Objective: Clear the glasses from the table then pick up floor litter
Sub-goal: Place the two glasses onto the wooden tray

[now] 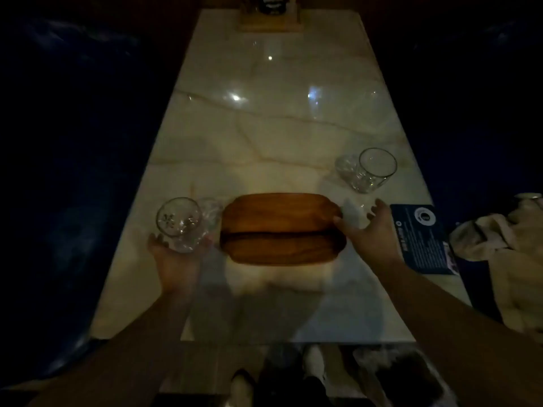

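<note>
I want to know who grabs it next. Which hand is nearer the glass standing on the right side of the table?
Right. The right hand is just below that glass, open, while the left hand holds another glass across the wooden tray.

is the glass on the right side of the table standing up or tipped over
Tipped over: the glass lies on its side on the table, mouth facing the camera.

Scene dim and soft-focused. Overhead lights glare as spots on the glossy table (pixel 264 136). Arm shadows fall toward the viewer. Edges go black, with wide-angle bending.
</note>
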